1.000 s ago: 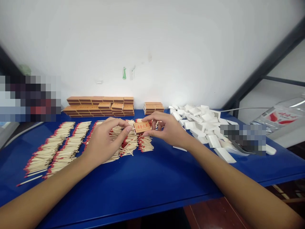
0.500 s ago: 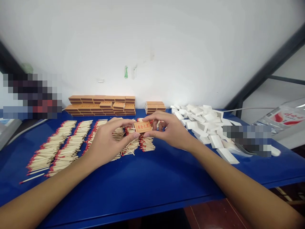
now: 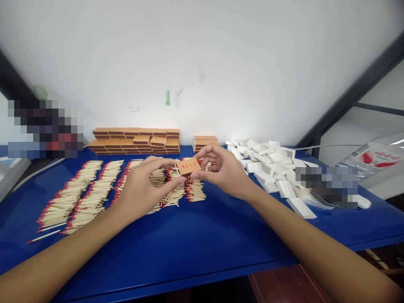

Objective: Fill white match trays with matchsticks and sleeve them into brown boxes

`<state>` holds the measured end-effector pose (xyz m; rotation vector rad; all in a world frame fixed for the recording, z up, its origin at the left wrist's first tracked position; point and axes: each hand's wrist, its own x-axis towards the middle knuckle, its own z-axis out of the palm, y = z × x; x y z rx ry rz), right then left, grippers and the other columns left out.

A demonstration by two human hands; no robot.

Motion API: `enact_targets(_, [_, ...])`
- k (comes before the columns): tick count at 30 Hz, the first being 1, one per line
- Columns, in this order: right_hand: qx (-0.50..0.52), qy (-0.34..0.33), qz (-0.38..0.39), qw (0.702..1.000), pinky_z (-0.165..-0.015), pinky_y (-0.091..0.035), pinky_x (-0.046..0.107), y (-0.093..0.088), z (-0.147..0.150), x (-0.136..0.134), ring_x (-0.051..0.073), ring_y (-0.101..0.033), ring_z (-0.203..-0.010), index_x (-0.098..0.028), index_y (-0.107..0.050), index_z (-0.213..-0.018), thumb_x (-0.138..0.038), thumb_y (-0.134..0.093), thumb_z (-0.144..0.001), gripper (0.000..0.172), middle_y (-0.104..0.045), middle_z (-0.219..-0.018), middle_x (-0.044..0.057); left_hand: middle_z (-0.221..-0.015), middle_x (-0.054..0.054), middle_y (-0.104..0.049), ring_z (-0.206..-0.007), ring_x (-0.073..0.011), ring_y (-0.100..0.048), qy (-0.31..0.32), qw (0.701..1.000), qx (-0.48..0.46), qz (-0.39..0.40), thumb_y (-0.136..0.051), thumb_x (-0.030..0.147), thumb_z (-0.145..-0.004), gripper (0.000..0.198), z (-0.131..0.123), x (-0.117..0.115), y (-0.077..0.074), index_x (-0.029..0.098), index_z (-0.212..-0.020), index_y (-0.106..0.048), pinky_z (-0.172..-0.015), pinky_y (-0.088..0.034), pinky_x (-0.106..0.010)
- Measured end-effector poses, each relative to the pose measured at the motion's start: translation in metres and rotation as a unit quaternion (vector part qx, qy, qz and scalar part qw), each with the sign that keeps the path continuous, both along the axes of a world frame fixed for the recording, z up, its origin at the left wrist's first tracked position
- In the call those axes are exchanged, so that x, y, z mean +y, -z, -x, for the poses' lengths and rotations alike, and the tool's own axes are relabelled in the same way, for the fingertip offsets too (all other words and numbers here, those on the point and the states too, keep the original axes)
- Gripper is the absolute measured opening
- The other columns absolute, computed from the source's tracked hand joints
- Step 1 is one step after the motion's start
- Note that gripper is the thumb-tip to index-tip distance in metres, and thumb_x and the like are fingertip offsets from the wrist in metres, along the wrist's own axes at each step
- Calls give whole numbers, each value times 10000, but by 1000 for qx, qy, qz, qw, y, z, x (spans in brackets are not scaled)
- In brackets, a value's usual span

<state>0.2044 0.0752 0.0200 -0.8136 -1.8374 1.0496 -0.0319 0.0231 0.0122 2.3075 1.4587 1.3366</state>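
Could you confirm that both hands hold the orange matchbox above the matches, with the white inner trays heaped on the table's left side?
Not quite: the head view shows the white inner trays heaped on the right side of the blue table. The left hand and right hand do hold the orange matchbox above the matches.

light: bright, even, diffuse | glare: wall (image 3: 221,84) blows out pale above the white trays (image 3: 268,158); trays lose detail | shadows: soft, faint on the blue table (image 3: 202,244) | focus: centre sharp; matchbox (image 3: 188,166) print crisp | edges: wide-angle bowing; corners dimmer; two pixelated patches
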Motion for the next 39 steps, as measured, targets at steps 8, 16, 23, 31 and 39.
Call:
enact_targets(8, [16, -42, 96, 994, -506, -476, 256, 2, 3, -1, 143, -601, -726, -219, -674, -1001, -375, -876, -765, 348, -687, -850, 18, -1054, -4, -769, -972, -203, -708, 2, 1000, -7, -9, -807, 409, -852, 320, -1, -1, 3, 264, -1128, -735, -865, -562, -319])
enact_targets(16, [48, -36, 164, 985, -483, -444, 263, 3, 7, -3, 145, -634, -723, -218, -694, -1055, -449, -847, -794, 381, -759, -1113, 96, -1046, -16, -771, -947, -211, -707, -9, 1000, -10, -5, -806, 433, -849, 337, -1, -1, 5, 262, -1132, -740, -862, -575, -342])
enact_targets(23, [23, -66, 162, 984, -469, -428, 245, 0, 5, -7, 130, -587, -675, -218, -755, -975, -443, -855, -789, 310, -760, -959, 62, -1093, -25, -778, -968, -217, -722, 17, 1000, -4, -13, -797, 376, -859, 337, -3, -1, 6, 256, -1170, -744, -882, -571, -352])
enact_targets(31, [14, -44, 153, 987, -459, -423, 242, 3, 6, -7, 109, -551, -593, -209, -756, -925, -503, -764, -877, 299, -672, -742, 11, -1215, -34, -774, -1079, -253, -724, 9, 999, -2, 35, -806, 528, -837, 526, -1, 0, 7, 288, -1294, -706, -942, -573, -371])
enact_targets(39, [46, 3, 169, 984, -464, -379, 246, 0, 3, -2, 112, -526, -614, -198, -735, -894, -482, -765, -877, 286, -618, -706, 2, -1144, -36, -777, -1036, -241, -718, 24, 997, -33, 63, -561, 440, -1003, 343, 3, -2, -1, 252, -1254, -700, -930, -555, -375])
